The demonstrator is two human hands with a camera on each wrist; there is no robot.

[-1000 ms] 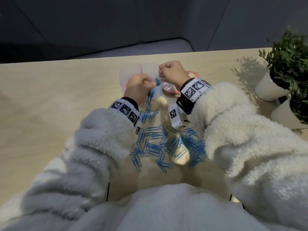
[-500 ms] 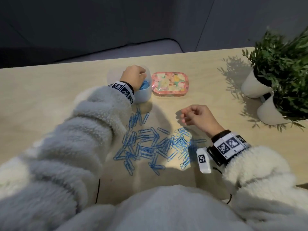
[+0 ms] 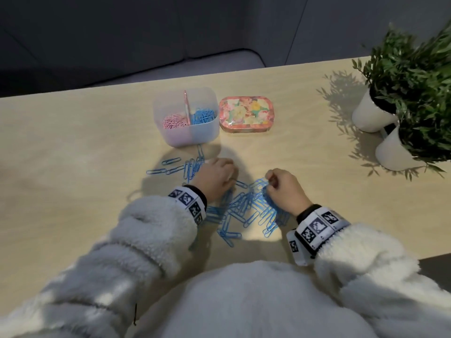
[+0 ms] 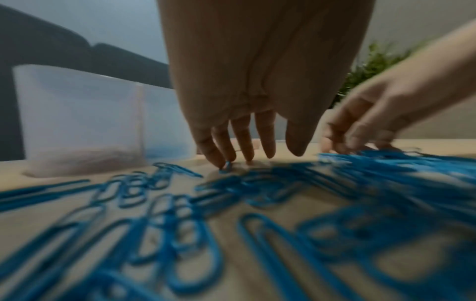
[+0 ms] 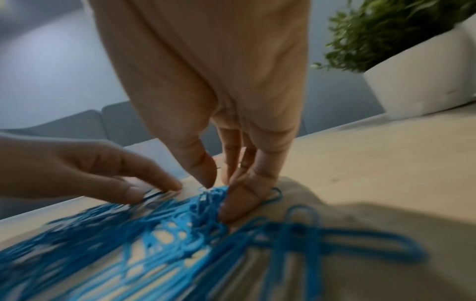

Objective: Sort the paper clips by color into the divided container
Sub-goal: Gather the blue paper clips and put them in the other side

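Right hand (image 3: 284, 191): thumb and fingers curled onto a bunch of blue clips (image 3: 246, 206) at the right edge of the pile; in the right wrist view the thumb (image 5: 203, 169) and fingers (image 5: 244, 195) close on a tangled clump lifted slightly off the table (image 3: 73, 167). Grip reads as pinching clips.

Left hand (image 3: 214, 178): palm down over the left part of the pile, fingers extended, not curled. In the left wrist view the fingertips (image 4: 219, 154) press down on the table, one touching a clip end. Nothing enclosed in this hand.

Blue clips: loose, spread flat between and under both hands; a few lie in a line running left of the left hand, and some trail up toward the box (image 3: 186, 118).

Box: translucent, divided by an upright partition, just beyond the pile. Left compartment holds pink clips (image 3: 174, 121); right compartment holds blue ones.

Floral tin (image 3: 246, 112): just beside the box, on its right, lid on.

Two potted plants (image 3: 415, 76) in white pots: far right of table, well apart from the clips.

Person wears fleecy sleeves (image 3: 156, 230) and marker-printed wristbands (image 3: 189, 203).
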